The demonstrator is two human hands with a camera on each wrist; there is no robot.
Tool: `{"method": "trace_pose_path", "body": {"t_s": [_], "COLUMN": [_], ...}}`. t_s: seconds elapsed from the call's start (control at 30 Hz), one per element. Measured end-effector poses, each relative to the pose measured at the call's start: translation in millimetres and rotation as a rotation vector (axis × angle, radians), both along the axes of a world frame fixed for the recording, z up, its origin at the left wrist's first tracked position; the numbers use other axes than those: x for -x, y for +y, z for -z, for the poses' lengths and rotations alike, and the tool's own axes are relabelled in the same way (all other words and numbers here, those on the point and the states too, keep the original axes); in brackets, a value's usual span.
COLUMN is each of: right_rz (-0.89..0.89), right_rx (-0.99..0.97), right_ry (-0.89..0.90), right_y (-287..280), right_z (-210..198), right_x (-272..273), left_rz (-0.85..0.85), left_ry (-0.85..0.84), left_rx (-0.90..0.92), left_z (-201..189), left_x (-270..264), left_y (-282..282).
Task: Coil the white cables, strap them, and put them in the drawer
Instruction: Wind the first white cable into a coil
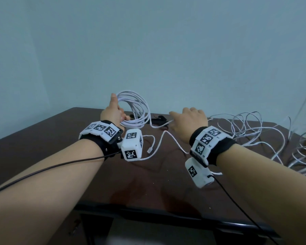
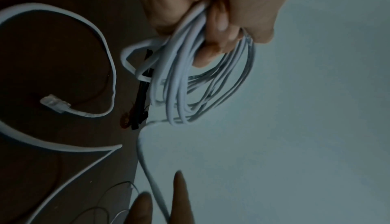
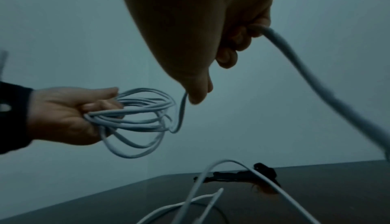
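Both forearms reach in from 6 o'clock of the head view, each with a black wrist band carrying white marker blocks. Under them runs the dark brown table, and at its near edge, around 6 o'clock, a dark opening shows; whether that is the drawer cannot be told.

On the table between the wrists a loose white cable end lies with its clear plug flat on the wood, just at 3 o'clock of the left wrist block. In the left wrist view the same plug rests at 9 o'clock.

Farther out, the left hand is curled round the coil of white cable, holding it raised above the table with the loops standing upright; the fingers wrap through the bundle. At 3 o'clock of it, the right hand grips the free run of the same cable, which passes through its closed fingers and leads back to the coil.

Beyond and between the hands, black straps lie on the table. Toward 3 o'clock a tangle of more white cables sprawls across the wood. Behind everything stands a pale blue-green wall.
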State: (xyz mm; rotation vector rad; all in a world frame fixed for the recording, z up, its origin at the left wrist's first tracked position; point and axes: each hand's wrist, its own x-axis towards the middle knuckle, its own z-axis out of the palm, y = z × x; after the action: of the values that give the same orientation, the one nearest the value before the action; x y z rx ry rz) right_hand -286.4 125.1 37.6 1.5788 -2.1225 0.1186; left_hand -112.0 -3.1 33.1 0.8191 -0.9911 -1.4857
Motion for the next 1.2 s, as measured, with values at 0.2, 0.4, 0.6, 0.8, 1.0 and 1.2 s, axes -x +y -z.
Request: {"method": "trace_pose_path", "body": {"t_s": [0.2,0.4,0.6,0.8,1.0,1.2], "right_rz": [-0.173,-0.362,-0.507,-0.576,-0.421,-0.376], "right_rx": [-0.147,-0.143,-0.12,0.015,0.149,0.179], "right_ry": [0.065,-0.124,-0.221,-0.293,-0.514,-0.546], "right_y": [-5.1,-6.8,-4.5,-5.4,-5.4,-12.6], "right_z": [-4.5,-16.4,-18.2,-18.5,-17.3,-15.7], "right_x": [-23.0,-35.8,-38.2,-37.9,-22.7,-3.9], "left_rz": [-0.037,-0.033,0.034,0.168,0.335,0.564], "left_ry": [-0.182,-0.33,-0.429,-0.394,-0.421,-0.374], "left_rx": [0.185,0.403,0.488,0.419,0.422,0.349], "left_z": [4.0,11.0,14.0,11.7,10.6,3.0], "left_x": [12.3,19.1,24.9,32.0,31.4,28.7], "left_y": [13.5,16.3,24.6,32.8,43.6,51.3]}}
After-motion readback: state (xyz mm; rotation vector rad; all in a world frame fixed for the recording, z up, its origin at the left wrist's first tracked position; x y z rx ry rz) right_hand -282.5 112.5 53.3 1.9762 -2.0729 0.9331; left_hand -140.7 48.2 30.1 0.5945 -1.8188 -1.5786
